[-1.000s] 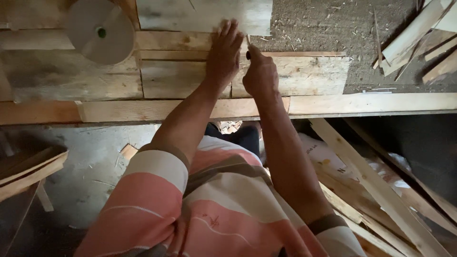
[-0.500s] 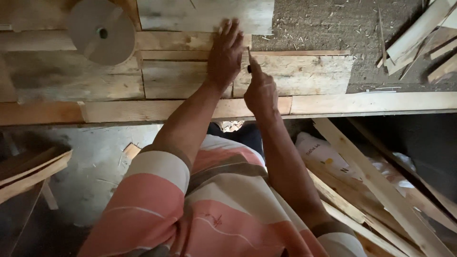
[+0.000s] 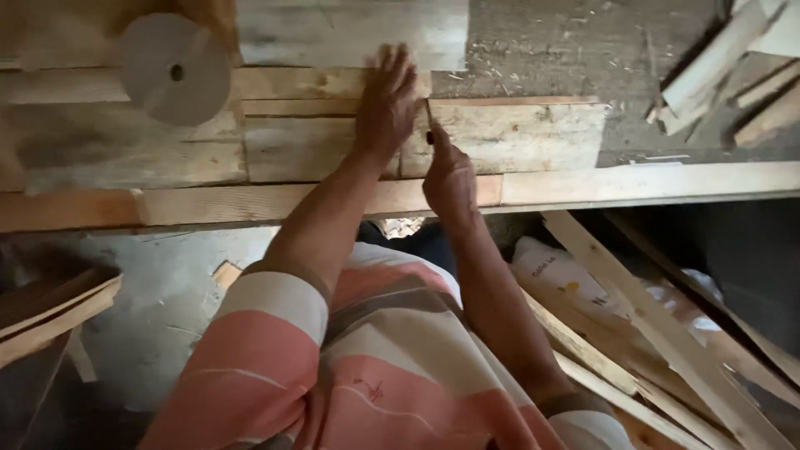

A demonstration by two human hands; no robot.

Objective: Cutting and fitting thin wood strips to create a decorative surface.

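Directly under the left hand (image 3: 386, 104), the plank (image 3: 325, 146); pencil (image 3: 428, 123) in the right hand (image 3: 450, 171).

The single head camera looks steeply down from above the person's chest, close over the wooden bench (image 3: 583, 185) and both forearms.

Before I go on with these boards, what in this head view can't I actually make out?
- The thin tool in the right hand: head view, mostly covered by the fingers, too small to identify.
- The board under the left hand: head view, palm hides that patch.
- The round disc: head view, what it sits on is hidden beneath it.
- The planks below: head view, cut off by the frame edge.
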